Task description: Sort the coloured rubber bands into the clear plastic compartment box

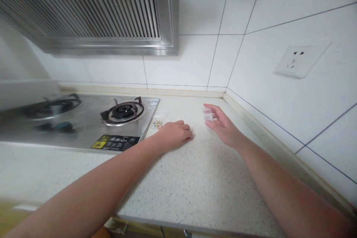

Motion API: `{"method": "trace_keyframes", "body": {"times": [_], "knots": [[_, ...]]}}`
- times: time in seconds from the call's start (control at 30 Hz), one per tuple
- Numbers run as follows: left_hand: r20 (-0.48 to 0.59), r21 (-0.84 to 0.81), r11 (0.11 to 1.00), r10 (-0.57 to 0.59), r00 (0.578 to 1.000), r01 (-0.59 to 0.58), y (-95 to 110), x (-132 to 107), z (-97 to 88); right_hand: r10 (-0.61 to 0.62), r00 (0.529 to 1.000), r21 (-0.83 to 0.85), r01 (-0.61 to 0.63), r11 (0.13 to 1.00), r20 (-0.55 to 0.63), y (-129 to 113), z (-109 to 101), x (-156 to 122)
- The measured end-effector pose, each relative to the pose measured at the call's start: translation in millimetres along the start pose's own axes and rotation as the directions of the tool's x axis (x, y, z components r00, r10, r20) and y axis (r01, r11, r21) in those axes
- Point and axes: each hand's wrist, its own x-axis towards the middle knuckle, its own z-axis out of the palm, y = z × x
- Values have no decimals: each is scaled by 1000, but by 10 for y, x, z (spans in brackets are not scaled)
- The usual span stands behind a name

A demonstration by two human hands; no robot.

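Observation:
My right hand (220,124) grips a small clear plastic box (208,114) between thumb and fingers, just above or on the speckled counter (195,178); I cannot tell whether the box touches it. To its left, my left hand (177,135) rests low over the counter with its fingers curled and their tips turned down. Whatever it may hold is hidden under the fingers. Behind the left wrist lies a flat clear packet or sheet (157,123) with small round coloured pieces or prints, partly covered by the hand.
A steel gas stove (83,134) with a black burner (125,111) is on the left, its edge close to my left forearm. A range hood (170,46) hangs above it. White tiled walls meet at the back right corner, with a socket (302,59) on the right.

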Motion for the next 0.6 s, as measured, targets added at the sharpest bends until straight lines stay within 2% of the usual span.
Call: {"method": "trace_keyframes", "body": {"times": [0.1,0.2,0.3,0.43,0.6], "knots": [[-10,87,996,-7,1000,8,-60,-18,-76,6,1000,-2,-6,1000,13,-1,1,-13],[-4,183,980,-80,997,79,-190,-91,-234,20,1000,7,-20,1000,16,3,3,-19],[31,117,986,-127,991,123,-312,-186,-345,23,1000,16,-24,1000,16,-3,7,-13],[58,38,995,-89,994,87,-293,-198,-303,27,999,18,-27,999,28,-19,6,-6],[105,145,977,-175,979,160,-269,-134,-273,30,999,13,-31,999,22,-5,-14,-10]]}}
